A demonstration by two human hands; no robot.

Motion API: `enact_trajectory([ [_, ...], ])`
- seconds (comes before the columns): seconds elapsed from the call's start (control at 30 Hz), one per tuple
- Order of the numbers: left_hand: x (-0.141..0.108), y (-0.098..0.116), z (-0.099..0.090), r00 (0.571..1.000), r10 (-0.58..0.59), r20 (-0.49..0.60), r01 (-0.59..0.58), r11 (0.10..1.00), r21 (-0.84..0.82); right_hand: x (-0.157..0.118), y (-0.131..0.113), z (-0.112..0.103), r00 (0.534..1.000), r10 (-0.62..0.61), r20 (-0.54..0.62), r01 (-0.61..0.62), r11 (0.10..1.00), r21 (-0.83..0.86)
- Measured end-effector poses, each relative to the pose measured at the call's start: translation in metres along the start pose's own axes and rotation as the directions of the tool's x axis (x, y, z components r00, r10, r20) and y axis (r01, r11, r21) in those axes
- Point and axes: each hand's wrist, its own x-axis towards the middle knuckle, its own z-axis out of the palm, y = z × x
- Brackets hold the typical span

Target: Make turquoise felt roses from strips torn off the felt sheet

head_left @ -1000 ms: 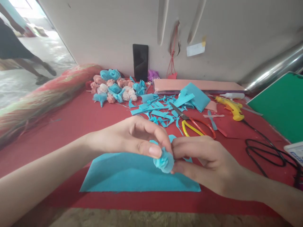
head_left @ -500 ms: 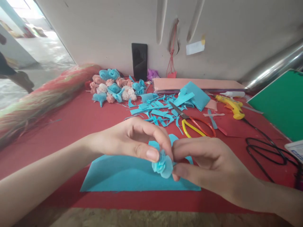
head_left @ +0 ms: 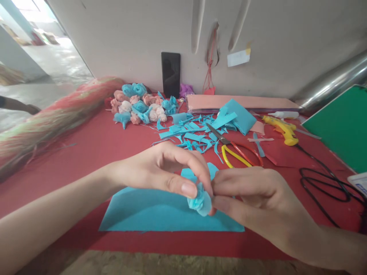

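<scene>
A small blue paper flower (head_left: 200, 203) is held above the red table. My left hand (head_left: 169, 172) pinches its petals between thumb and fingers, from the left and above. On the right, my right hand (head_left: 258, 202) closes its thumb and forefinger on the flower's base, which those fingers mostly hide. Beneath both hands lies a large piece of blue paper (head_left: 149, 212) on the red table cover (head_left: 74, 191). Part of a smaller blue piece (head_left: 187, 173) shows behind my left fingers.
Scissors (head_left: 229, 144) lie open among blue scraps (head_left: 186, 131). Paper flowers (head_left: 140, 106) are piled at the back left, near an upright phone (head_left: 171, 74). Folded blue paper (head_left: 241, 117), a yellow glue gun (head_left: 283, 130), its black cord (head_left: 323, 185) and a green board (head_left: 341, 126) are on the right.
The flower has turned a little between my fingers, and my left thumb now covers more of its upper left petals. The whole view has shifted slightly.
</scene>
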Motion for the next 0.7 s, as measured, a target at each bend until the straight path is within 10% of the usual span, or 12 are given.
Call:
enact_trajectory([
  [0.4, 0.0012, -0.0014, -0.0015, 0.999, 0.033, -0.009, -0.031, 0.993, 0.114, -0.0032, 0.0005, 0.0030, 0.903, -0.371, -0.218, 0.284, 0.894, -0.347],
  [0.7, 0.0051, -0.0063, 0.0008, 0.993, 0.086, -0.086, -0.084, 0.996, 0.020, 0.0014, 0.0069, 0.0059, 0.885, -0.356, -0.301, 0.237, 0.900, -0.366],
])
